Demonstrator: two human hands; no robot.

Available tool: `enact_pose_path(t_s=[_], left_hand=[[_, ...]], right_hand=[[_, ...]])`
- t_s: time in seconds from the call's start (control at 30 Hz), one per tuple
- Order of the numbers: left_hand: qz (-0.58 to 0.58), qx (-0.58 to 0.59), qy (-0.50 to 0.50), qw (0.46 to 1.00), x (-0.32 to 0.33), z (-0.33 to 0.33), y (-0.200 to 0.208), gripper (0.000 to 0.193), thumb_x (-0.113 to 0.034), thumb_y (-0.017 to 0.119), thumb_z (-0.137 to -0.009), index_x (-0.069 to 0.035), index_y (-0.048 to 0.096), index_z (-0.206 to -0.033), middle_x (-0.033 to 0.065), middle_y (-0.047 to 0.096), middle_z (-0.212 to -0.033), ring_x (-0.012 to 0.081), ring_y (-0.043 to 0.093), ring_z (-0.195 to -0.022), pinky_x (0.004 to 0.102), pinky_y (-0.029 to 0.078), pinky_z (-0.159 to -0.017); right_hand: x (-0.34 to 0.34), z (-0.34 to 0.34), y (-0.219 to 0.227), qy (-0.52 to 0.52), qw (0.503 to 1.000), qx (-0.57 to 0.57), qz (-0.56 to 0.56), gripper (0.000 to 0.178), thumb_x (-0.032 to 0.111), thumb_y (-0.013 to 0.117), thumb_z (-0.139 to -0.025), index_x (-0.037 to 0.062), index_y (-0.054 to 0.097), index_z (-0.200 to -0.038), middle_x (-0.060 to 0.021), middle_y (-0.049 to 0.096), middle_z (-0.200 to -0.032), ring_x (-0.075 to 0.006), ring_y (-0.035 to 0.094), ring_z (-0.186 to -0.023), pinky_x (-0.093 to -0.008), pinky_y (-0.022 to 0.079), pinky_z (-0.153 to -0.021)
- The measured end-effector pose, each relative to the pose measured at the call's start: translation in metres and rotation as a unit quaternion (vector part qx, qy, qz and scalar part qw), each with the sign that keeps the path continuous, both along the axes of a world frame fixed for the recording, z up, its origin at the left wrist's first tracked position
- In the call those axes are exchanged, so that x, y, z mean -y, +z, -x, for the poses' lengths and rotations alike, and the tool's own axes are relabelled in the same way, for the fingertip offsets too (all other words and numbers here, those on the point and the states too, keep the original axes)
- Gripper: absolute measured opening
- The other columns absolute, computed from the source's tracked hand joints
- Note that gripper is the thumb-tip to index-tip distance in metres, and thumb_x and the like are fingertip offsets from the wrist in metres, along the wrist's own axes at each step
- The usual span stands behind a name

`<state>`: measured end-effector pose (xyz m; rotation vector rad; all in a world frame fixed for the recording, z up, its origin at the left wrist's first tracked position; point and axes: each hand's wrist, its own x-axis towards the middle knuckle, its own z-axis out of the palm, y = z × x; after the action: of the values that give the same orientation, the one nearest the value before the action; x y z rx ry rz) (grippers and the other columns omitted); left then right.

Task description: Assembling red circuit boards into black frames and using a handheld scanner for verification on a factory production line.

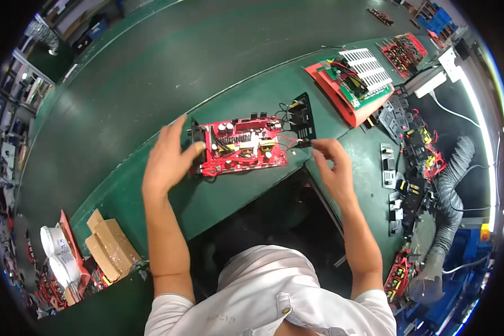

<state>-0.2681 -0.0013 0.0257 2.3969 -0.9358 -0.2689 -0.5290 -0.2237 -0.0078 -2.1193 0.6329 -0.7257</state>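
A red circuit board (246, 147) lies on the green bench in front of me, crowded with capacitors, coils and wires. A black end plate (198, 159) stands along its left edge. My left hand (167, 159) is beside that plate with fingers apart, the thumb laid over it. Off the board's right end is a black socket panel (301, 119), joined to it by thin black and red wires. My right hand (336, 165) is curled at the panel's near corner, thumb and index finger closed on it; the fingertips' exact contact is partly hidden.
Right of the board, a green circuit board with a slotted white cover (367, 68) rests on a red sheet. Black panels (387, 165) line the right side, beside a grey flexible duct (453, 185). An open cardboard box (113, 249) and white rolls (60, 255) are at lower left.
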Motion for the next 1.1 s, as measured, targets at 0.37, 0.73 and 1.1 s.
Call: enact_pose_path(t_s=[0.37,0.73,1.1], left_hand=[[-0.013,-0.008,-0.022,1.0,0.038,-0.033,-0.032,0.059,-0.022,0.064,-0.079,-0.018,0.054,-0.136,0.0179,0.061,-0.127,0.0353,0.059,-0.117,0.039,0.045,-0.1],[0.133,-0.111,0.065,0.983,-0.042,-0.304,-0.077,0.056,-0.013,0.065,-0.089,0.001,0.047,-0.14,0.0173,0.061,-0.124,0.0218,0.063,-0.097,0.033,0.053,-0.082],[-0.05,0.086,0.153,0.983,-0.048,-0.286,-0.054,0.068,-0.051,0.077,-0.078,0.002,0.065,-0.12,0.0205,0.066,-0.117,0.0361,0.062,-0.095,0.0461,0.049,-0.089]], right_hand=[[0.017,0.074,-0.051,-0.126,0.989,-0.005,0.073,0.011,-0.002,0.058,-0.089,-0.0002,0.063,-0.099,-0.0093,0.061,-0.099,-0.0206,0.058,-0.081,-0.0285,0.047,-0.069],[0.028,0.07,-0.067,-0.101,0.985,-0.051,0.126,0.014,0.006,0.06,-0.08,0.0004,0.062,-0.093,-0.0165,0.058,-0.098,-0.0364,0.056,-0.097,-0.0417,0.048,-0.084],[0.015,0.075,-0.073,-0.161,0.962,-0.014,0.22,0.009,0.006,0.063,-0.075,0.0013,0.057,-0.078,-0.0125,0.053,-0.092,-0.0292,0.054,-0.087,-0.0387,0.049,-0.078]])
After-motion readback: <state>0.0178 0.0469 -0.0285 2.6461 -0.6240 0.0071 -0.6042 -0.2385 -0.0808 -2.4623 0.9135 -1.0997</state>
